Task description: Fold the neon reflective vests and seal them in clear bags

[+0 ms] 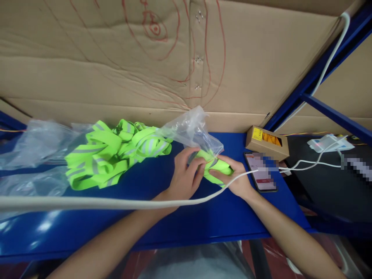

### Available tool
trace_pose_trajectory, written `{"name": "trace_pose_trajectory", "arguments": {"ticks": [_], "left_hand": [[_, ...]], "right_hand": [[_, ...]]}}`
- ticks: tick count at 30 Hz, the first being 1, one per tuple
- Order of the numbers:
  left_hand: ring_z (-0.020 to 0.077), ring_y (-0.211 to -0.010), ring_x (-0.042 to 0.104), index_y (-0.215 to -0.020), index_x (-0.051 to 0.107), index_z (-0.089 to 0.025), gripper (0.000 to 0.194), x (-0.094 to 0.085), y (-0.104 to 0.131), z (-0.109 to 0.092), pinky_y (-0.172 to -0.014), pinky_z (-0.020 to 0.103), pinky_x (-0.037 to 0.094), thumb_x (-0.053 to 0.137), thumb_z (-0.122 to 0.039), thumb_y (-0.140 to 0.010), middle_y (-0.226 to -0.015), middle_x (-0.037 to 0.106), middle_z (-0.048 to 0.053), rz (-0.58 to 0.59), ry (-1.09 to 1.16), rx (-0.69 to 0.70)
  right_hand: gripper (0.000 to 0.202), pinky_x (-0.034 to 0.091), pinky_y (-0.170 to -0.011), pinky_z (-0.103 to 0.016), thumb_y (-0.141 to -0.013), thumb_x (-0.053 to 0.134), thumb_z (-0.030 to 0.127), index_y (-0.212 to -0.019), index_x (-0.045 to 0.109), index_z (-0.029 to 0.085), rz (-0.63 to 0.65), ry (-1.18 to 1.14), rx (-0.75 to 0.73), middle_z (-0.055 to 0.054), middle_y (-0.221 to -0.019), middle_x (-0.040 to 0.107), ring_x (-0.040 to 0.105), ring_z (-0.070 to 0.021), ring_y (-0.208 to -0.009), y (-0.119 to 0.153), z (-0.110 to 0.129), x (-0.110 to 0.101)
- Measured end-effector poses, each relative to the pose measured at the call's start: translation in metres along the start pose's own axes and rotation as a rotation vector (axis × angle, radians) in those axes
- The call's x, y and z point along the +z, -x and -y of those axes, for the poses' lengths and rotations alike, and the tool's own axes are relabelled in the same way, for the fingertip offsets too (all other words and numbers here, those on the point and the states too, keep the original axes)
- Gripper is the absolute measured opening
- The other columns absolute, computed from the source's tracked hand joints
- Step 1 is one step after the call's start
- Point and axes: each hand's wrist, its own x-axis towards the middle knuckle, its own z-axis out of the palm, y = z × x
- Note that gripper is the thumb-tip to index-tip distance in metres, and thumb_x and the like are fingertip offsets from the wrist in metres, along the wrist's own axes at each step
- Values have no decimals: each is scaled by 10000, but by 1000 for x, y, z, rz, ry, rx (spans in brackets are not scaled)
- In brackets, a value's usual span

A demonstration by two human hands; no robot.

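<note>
Over the blue table (221, 221), my right hand (240, 180) is closed round a folded bundle of lime-green reflective strap (217, 169). A clear plastic bag (193, 128) stands up behind the bundle, and its lower edge reaches the strap between my hands. My left hand (186, 172) has its fingers bent at the bundle's left side, thumb and forefinger pinching at the bag's edge. Whether the bundle is partly inside the bag I cannot tell. To the left lies a loose heap of the same green straps (116, 151) with grey reflective stripes.
More clear bags (40, 143) lie at the far left. A white cable (101, 203) crosses in front of my forearms. Right of my hands are a phone (260, 170) and an open cardboard box (267, 143). A cardboard wall (255, 58) closes off the back.
</note>
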Motion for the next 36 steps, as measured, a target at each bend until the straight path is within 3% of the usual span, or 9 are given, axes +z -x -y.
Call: {"name": "trace_pose_trajectory", "arguments": {"ticks": [4, 11, 18, 23, 25, 28, 29, 32, 36], "left_hand": [[235, -1322, 510, -1102, 525, -225, 147, -2, -2, -1, -1126, 432, 448, 502, -130, -992, -1377, 477, 122, 53, 118, 15], [243, -1409, 467, -1102, 491, -221, 112, -3, -9, 11, -1159, 483, 449, 435, -158, -1028, -1415, 473, 137, 74, 289, -96], [257, -1418, 461, -1123, 497, -226, 121, 0, -6, 14, -1180, 511, 431, 435, -179, -1031, -1454, 430, 143, 79, 233, -85], [244, -1374, 493, -1129, 560, -233, 137, 1, -3, 8, -1155, 455, 452, 486, -195, -1021, -1461, 419, 118, 119, 177, -68], [254, -1402, 466, -1167, 562, -250, 170, 2, -4, 8, -1164, 461, 438, 568, -265, -998, -1490, 411, 111, 3, 277, -159], [262, -1422, 462, -1309, 467, -294, 472, 5, -10, 11, -1128, 453, 474, 683, -462, -924, -1545, 403, 119, -158, 670, -446], [266, -1402, 493, -1361, 426, -302, 568, 6, -13, 12, -1102, 451, 497, 682, -529, -907, -1543, 429, 127, -143, 837, -538], [295, -1316, 586, -1431, 433, -275, 675, 6, -18, 10, -1042, 463, 536, 617, -650, -900, -1465, 558, 142, 64, 1223, -708], [293, -1220, 653, -1290, 630, -219, 501, 8, -16, 5, -1004, 427, 553, 638, -564, -928, -1324, 679, 123, 172, 1377, -848]], "right_hand": [[398, 553, -919, -411, -777, 840, 375, -1164, 778, 308, 41, 97, -171, -27, -1090, 777, 725, -285, -970, 4, 2, 0], [413, 507, -1055, -451, -776, 834, 340, -1184, 776, 310, 232, 104, -178, -36, -1235, 743, 697, -308, -1139, 0, 8, -11], [422, 562, -784, -360, -677, 894, 442, -1043, 798, 256, -42, -101, 125, -5, -981, 776, 709, -250, -871, -14, 4, -16], [406, 531, -718, -328, -666, 895, 455, -988, 782, 236, -104, -163, 171, -11, -914, 755, 677, -227, -786, -11, 3, -11], [424, 534, -731, -334, -667, 895, 453, -1014, 774, 242, -129, -203, 178, -15, -939, 754, 678, -232, -801, -9, 5, -10], [468, 542, -755, -341, -653, 908, 443, -1054, 767, 247, -140, -277, 200, -17, -969, 756, 684, -235, -823, -7, 6, -10], [475, 542, -754, -340, -646, 914, 436, -1056, 769, 246, -127, -280, 207, -17, -967, 757, 684, -235, -827, -7, 7, -10], [483, 537, -716, -332, -624, 927, 414, -1050, 779, 242, -44, -244, 226, -15, -917, 759, 683, -237, -805, -5, 7, -7], [480, 541, -726, -335, -622, 927, 421, -1041, 779, 238, -20, -269, 255, -13, -917, 766, 692, -237, -795, -3, 9, -2]]}}
